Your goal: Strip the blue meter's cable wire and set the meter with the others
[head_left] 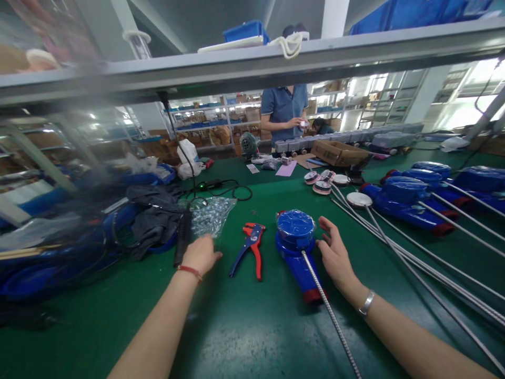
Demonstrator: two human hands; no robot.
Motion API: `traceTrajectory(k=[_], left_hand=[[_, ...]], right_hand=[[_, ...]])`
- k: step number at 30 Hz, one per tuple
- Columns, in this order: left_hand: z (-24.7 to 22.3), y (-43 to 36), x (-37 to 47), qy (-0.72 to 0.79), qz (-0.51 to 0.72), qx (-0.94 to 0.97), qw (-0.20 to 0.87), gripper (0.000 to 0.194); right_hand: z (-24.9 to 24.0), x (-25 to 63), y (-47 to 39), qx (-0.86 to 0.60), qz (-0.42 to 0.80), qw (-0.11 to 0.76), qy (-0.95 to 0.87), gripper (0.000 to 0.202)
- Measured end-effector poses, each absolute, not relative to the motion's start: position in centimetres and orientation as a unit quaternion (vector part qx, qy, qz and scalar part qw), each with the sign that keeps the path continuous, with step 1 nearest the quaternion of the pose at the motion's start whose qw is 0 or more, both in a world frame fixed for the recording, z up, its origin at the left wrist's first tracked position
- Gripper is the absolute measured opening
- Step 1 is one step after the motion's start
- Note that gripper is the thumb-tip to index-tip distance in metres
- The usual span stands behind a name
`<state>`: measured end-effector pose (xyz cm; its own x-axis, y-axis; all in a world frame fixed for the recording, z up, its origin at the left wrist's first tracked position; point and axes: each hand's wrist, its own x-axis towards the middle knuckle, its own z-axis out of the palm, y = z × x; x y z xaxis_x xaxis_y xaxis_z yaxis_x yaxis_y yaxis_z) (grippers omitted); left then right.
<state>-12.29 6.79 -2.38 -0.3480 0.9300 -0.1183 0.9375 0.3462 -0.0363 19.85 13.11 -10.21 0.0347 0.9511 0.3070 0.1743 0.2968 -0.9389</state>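
My left hand [200, 256] is palm down beside a black cylindrical tool [182, 239] with a cord, at the near edge of a clear bag of small metal parts [211, 215]. Its fingers curl under, so whatever they hold is hidden. My right hand [334, 255] is open, fingers apart, close to the right side of a blue meter-like body [295, 231] with a film-wrapped round top and a red end cap. A braided cable [329, 310] runs from that body toward me. Between my hands lie red-and-blue wire strippers [252, 247].
More blue bodies [410, 200] with pale cables stand at the right, near several round discs [321, 184]. Dark cloth [158, 210] lies at the left. An overhead shelf [236, 66] crosses the view. Beyond the bench, a person [282, 113] stands near an open cardboard box [340, 153].
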Motion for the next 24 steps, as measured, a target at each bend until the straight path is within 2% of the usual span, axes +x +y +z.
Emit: traceTrajectory(k=[2,6,9,17,21,24], left_hand=[[-2.3,6.8,-13.0,0.821,-0.058,0.566,0.049,0.029],[-2.9,7.0,-13.5,0.816,-0.056,0.571,0.073,0.014],[-3.4,7.1,-13.0,0.813,-0.043,0.576,0.074,0.015],[-4.9,8.0,-12.3,0.813,0.063,0.579,0.025,0.036],[-5.5,8.3,-12.9,0.806,0.110,0.581,0.032,0.018],[-4.7,8.1,-12.4,0.788,0.166,0.591,0.046,0.017]], right_hand=[[-10.0,20.0,13.2,-0.475,0.350,0.545,-0.596,0.060],[-9.8,20.2,13.3,-0.478,0.352,0.549,-0.588,0.059],[-9.9,20.3,13.4,-0.479,0.354,0.549,-0.586,0.059],[-10.4,20.5,13.5,-0.484,0.342,0.559,-0.580,0.060],[-10.6,20.6,13.6,-0.482,0.340,0.562,-0.580,0.060],[-10.6,20.7,13.6,-0.481,0.338,0.565,-0.578,0.059]])
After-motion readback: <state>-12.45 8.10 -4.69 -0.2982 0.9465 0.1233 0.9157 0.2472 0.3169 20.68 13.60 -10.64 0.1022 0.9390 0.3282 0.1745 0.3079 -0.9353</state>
